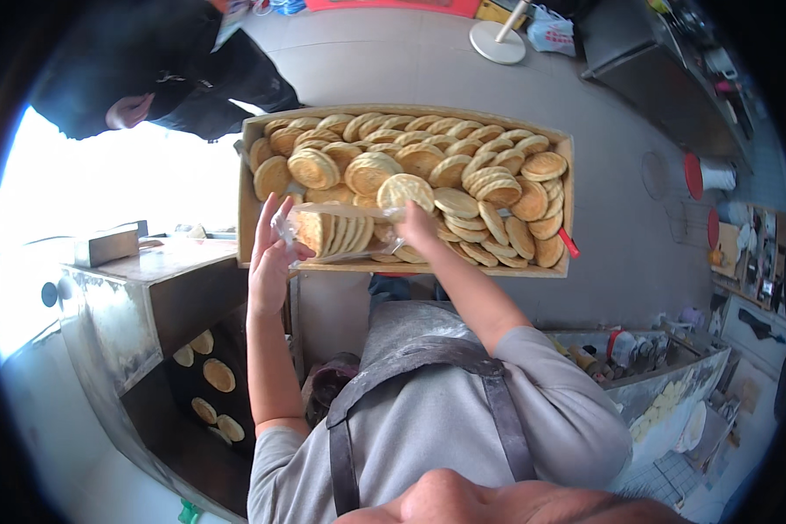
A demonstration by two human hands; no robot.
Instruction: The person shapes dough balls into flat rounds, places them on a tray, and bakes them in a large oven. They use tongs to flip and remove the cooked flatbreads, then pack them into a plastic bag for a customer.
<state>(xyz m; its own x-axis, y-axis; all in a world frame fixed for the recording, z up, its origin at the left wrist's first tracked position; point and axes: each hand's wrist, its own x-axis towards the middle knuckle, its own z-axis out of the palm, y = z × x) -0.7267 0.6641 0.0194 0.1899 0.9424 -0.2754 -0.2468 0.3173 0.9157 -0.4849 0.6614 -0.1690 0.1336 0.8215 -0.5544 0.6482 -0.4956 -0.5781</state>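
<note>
A shallow wooden tray (406, 268) full of round flatbreads (419, 159) lies across the view before me. Over its near left part, a clear plastic bag (383, 213) holds a row of several flatbreads (347, 234) standing on edge. My left hand (272, 259) grips the gathered plastic at the bag's left end, some fingers raised. At the bag's right end, my right hand (418, 226) touches a pale round flatbread (405, 193) with its fingertips; the fingers are partly hidden, so a firm grip cannot be told.
A person in dark clothes (170, 78) stands beyond the tray's left corner. To the left is a metal-sided oven or cabinet (111, 327) with flatbreads inside. A red-handled item (568, 243) rests on the tray's right edge. A floury worktable (678, 393) is at lower right.
</note>
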